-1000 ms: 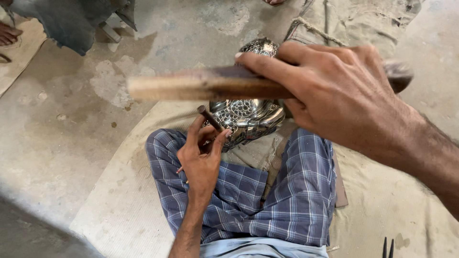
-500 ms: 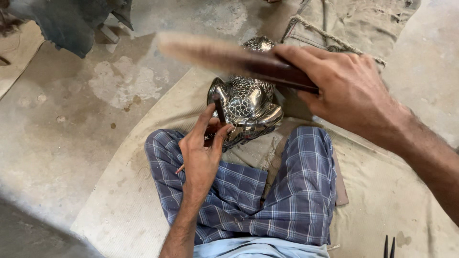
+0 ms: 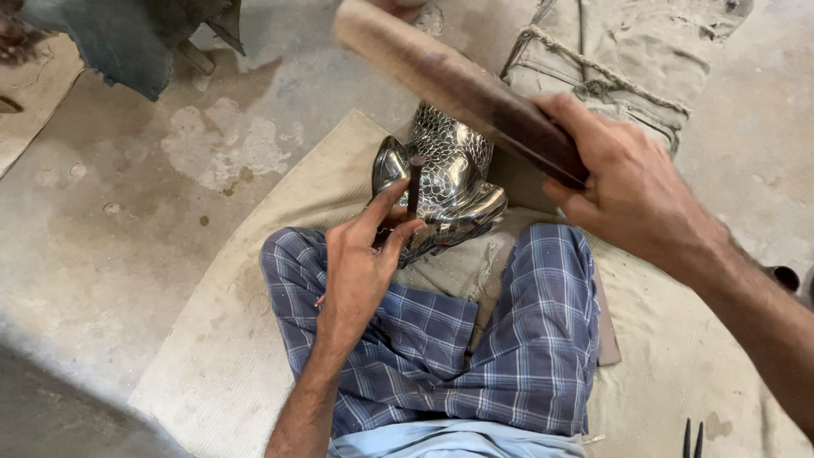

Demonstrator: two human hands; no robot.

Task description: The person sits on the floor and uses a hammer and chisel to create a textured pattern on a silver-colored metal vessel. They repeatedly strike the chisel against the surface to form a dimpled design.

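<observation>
While my left hand (image 3: 360,267) pinches a thin punch (image 3: 415,182) upright against the embossed metal piece (image 3: 449,174) wedged between my knees, my right hand (image 3: 632,195), fingers wrapped tight, raises a wooden mallet (image 3: 458,85) above it for striking.

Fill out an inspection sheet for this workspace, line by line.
Surface: beige mat spread on a stained concrete floor; the person sits on it in blue checked cloth.
Job's things: shiny patterned metal piece in front of the knees; thin dark punch standing on it; wooden mallet raised above.
Clutter: folded sack with rope at upper right; dark pointed tool tips at the bottom edge.
Grips: left hand pinches the punch; right hand closed round the mallet.
Cables: nothing seen.
Surroundings: another person's blue cloth at upper left.
</observation>
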